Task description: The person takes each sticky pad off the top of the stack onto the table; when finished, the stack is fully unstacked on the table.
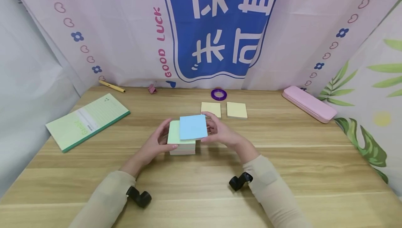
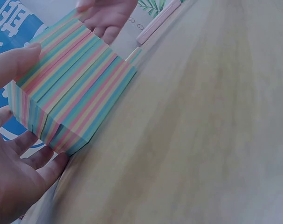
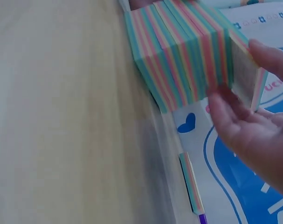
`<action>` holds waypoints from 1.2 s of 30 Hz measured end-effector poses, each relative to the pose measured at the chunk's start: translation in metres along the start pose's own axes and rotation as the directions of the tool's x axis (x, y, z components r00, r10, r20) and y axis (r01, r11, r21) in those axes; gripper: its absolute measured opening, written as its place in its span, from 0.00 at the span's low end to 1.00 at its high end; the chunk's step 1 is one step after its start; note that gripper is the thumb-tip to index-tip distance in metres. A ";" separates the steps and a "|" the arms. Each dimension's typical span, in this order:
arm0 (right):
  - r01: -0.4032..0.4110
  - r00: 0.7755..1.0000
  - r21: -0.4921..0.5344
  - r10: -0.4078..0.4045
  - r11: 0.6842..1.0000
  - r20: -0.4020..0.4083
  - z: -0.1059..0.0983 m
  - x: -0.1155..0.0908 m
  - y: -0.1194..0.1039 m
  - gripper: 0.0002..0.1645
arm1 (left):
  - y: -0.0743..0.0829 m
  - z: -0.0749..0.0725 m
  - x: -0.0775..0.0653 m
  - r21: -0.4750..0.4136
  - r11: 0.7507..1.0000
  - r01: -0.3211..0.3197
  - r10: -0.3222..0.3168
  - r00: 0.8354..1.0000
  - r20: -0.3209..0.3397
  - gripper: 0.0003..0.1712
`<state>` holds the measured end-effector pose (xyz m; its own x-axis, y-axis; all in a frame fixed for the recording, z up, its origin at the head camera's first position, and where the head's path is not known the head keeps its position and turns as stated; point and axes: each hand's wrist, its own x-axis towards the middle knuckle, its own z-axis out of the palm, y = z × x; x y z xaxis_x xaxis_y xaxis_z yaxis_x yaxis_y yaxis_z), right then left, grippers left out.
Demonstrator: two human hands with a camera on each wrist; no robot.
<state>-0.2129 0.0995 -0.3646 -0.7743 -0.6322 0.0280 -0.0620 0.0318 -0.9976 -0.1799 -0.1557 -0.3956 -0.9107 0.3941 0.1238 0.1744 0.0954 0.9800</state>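
Note:
A tall stack of sticky note pads (image 1: 182, 148) with a pale green top stands mid-table. Its sides show pink, yellow, green and blue stripes in the left wrist view. My left hand (image 1: 153, 145) grips the stack's left side, thumb at the front edge and fingers behind. A blue-topped sticky note pad (image 1: 193, 127) overlaps the top of the stack and juts out to the right. My right hand (image 1: 223, 133) pinches this pad by its right side. In the right wrist view, the overhanging pad's pale underside (image 3: 244, 70) shows between thumb and fingers.
Two yellow sticky note pads (image 1: 237, 110) lie behind the right hand, near a purple tape roll (image 1: 213, 95). A green notebook (image 1: 88, 121), a yellow pen (image 1: 111, 86) and a pink binder clip (image 1: 152, 89) are left. A pink case (image 1: 309, 104) lies back right.

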 end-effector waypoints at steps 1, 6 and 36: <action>-0.001 1.000 0.049 0.000 0.999 0.010 -0.003 -0.001 -0.001 0.52 | 0.000 0.000 0.000 -0.002 1.000 -0.001 0.001 1.000 -0.002 0.49; 0.019 0.998 0.246 -0.031 0.969 0.046 -0.021 -0.010 -0.002 0.52 | -0.001 -0.001 0.001 0.003 1.000 0.012 -0.012 1.000 -0.007 0.50; -0.045 0.951 0.573 0.211 0.818 -0.228 -0.212 -0.088 0.028 0.50 | 0.000 0.000 -0.001 0.004 1.000 0.019 -0.019 0.999 -0.031 0.50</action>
<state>-0.2797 0.3204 -0.3815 -0.8924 -0.4180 -0.1698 0.3449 -0.3895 -0.8540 -0.1794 -0.1563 -0.3957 -0.9250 0.3637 0.1099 0.1584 0.1061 0.9817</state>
